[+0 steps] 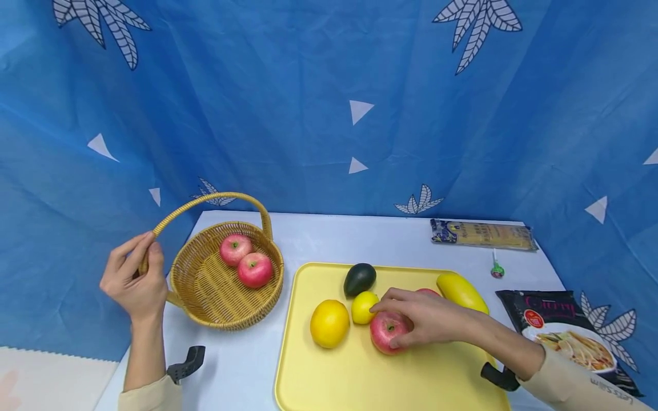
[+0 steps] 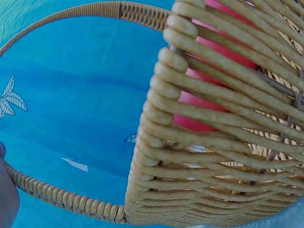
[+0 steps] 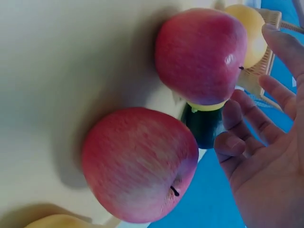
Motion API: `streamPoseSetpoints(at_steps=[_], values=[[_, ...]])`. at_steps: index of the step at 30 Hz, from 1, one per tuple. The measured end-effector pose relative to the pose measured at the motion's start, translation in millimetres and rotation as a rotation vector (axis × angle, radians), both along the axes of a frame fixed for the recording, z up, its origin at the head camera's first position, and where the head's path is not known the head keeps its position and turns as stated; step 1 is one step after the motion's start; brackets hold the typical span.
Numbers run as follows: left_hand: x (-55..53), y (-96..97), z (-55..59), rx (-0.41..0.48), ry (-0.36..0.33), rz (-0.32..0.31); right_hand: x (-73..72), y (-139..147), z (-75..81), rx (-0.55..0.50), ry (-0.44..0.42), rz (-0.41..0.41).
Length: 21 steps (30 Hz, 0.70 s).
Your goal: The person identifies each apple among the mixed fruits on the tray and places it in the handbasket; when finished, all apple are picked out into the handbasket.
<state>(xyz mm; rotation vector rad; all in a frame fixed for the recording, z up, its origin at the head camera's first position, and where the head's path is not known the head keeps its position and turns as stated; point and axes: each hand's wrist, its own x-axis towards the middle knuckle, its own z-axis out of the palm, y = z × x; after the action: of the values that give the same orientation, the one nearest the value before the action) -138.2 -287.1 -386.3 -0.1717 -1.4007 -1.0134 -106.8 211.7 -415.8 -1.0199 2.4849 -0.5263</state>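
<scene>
My left hand [image 1: 135,281] grips the raised handle [image 1: 221,197] of a round wicker basket [image 1: 213,317]. Inside the basket, two red apples [image 1: 255,270] lie side by side. Over the yellow tray [image 1: 329,382], my right hand [image 1: 434,317] reaches around a red apple [image 1: 386,332], thumb on the near side and fingers above it. In the right wrist view its fingers are loosely bent, with the apple [image 3: 199,54] just beyond them. A second tray apple [image 3: 140,164] shows fully there but is mostly behind the hand in the head view.
Also on the tray are an orange [image 1: 329,323], a lemon [image 1: 362,308], a dark green avocado [image 1: 360,279] and a yellow mango-like fruit [image 1: 462,292]. To the right lie a noodle pack [image 1: 483,234], a lollipop [image 1: 497,270] and a black food bag [image 1: 565,337]. A blue curtain [image 1: 308,114] hangs behind.
</scene>
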Motion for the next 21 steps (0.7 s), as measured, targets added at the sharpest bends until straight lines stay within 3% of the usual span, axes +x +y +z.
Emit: streamPoseSetpoints(at_steps=[11, 21], values=[[0.9, -1.7, -0.5, -0.013, -0.022, 0.005, 3.9, -1.3, -5.1, 0.011, 0.061, 0.003], [0.3, -1.6, 0.5, -0.010, -0.017, -0.007, 0.9, -0.6, -6.4, 0.065, 0.015, -0.013]])
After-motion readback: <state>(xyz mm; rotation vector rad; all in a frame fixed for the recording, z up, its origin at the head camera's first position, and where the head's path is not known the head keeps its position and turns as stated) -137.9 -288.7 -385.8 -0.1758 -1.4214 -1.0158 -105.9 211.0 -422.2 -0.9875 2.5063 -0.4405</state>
